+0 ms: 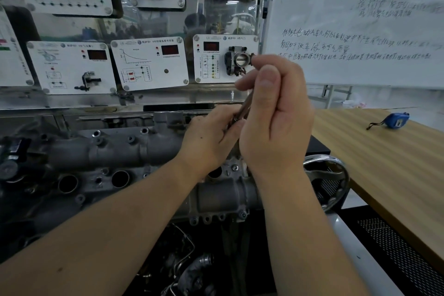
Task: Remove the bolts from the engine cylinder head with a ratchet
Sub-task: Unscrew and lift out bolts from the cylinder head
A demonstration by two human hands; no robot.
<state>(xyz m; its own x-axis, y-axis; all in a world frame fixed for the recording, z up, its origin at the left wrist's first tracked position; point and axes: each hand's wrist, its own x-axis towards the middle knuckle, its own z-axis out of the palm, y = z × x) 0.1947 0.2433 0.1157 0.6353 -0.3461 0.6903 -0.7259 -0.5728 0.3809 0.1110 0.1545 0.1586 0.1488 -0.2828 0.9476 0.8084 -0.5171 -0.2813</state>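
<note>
Head view, and both hands meet at centre frame over the engine cylinder head [134,151], the grey casting that runs across the left and middle of the picture. The right hand [274,115] is raised, fingers curled and pressed together around the upper end of the ratchet [245,106], thumb laid along the top. The left hand [211,139] sits lower, fingers curled and pinching the tool's lower end; what sits under that hand, socket or bolt, is hidden.

My read: this is the seating step, the tool being lined up or a bolt being drawn out at the head's right end. No bolts are clearly loose anywhere. Next move calls for the tool held square on the bolt head, left hand steadying the bottom while the right swings the handle.

Room matters here. Just behind the hands, in the upper half of the frame, stands the display board [149,62] with its panels, so a backward swing is cramped. To the right, the chrome handwheel [334,180] crowds the casting's end. Beyond it the wooden table [384,163] lies open, with a blue tape measure [396,120] well apart.
</note>
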